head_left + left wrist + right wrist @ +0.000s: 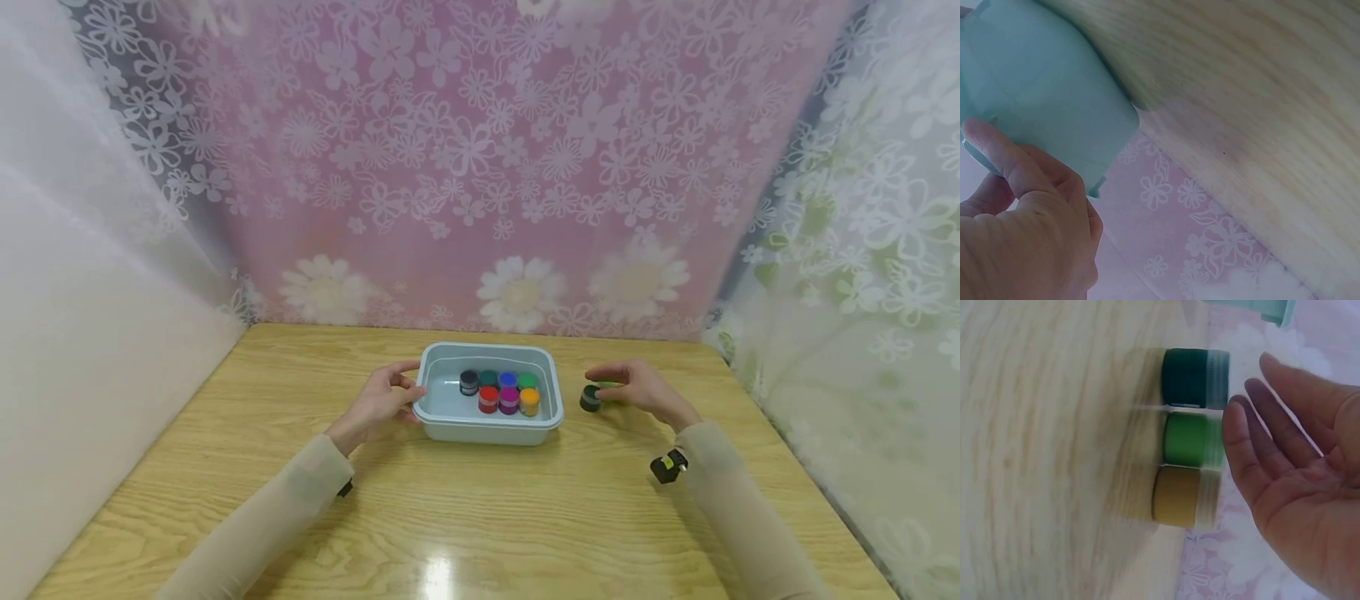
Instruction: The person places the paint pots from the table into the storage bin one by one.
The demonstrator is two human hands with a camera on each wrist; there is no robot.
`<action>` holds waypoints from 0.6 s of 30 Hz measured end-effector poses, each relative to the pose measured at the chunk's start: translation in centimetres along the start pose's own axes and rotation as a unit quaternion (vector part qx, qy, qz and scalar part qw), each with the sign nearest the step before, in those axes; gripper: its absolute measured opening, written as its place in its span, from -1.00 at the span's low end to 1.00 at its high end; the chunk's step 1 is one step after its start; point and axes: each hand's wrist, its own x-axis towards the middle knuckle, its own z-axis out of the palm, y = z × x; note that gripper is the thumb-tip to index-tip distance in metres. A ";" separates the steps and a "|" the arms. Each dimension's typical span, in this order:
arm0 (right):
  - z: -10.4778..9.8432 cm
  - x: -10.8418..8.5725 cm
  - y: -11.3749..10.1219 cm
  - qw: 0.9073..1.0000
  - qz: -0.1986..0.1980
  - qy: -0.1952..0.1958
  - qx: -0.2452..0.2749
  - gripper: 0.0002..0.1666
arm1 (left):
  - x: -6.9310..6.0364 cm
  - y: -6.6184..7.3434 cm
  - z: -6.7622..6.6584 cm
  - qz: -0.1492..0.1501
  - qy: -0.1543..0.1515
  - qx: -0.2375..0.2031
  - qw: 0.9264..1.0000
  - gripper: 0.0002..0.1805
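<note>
A light blue plastic tub (480, 432) stands on the table. My left hand (378, 406) grips its left end, thumb on the rim. In the left wrist view, the fingers of that hand (1041, 212) lie against the tub's outer wall. To the right of the tub, my right hand (637, 390) hovers at a dark green paint jar (590, 400). The right wrist view has that jar (1186, 378) in a row with a light green jar (1188, 439) and an ochre jar (1177, 497). Beside their clear lids, the right hand's fingers are spread, holding nothing.
Inside the tub are several small paint jars, among them a black one (468, 383), a red one (488, 400), a purple one (508, 401) and an orange one (529, 402). Floral curtains (480, 183) hang behind and beside the wooden table (495, 517).
</note>
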 end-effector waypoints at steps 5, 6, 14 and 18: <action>0.3 0.3 0.4 1.000 -0.010 -0.011 -0.004 -0.45 | 0.0 0.0 0.0 -0.001 -0.001 0.003 1.000 -0.38; 0.3 0.4 0.4 1.000 -0.012 -0.011 -0.004 -0.45 | 0.0 -0.1 0.0 -0.001 0.000 0.003 1.000 -0.37; 0.7 0.6 0.3 0.999 -0.026 -0.023 -0.014 -0.40 | 0.1 -0.2 -0.1 0.002 0.003 0.008 1.000 -0.38; 1.0 0.7 0.3 0.997 -0.048 -0.027 -0.047 -0.43 | -0.1 -0.2 0.1 0.005 0.004 0.010 1.000 -0.39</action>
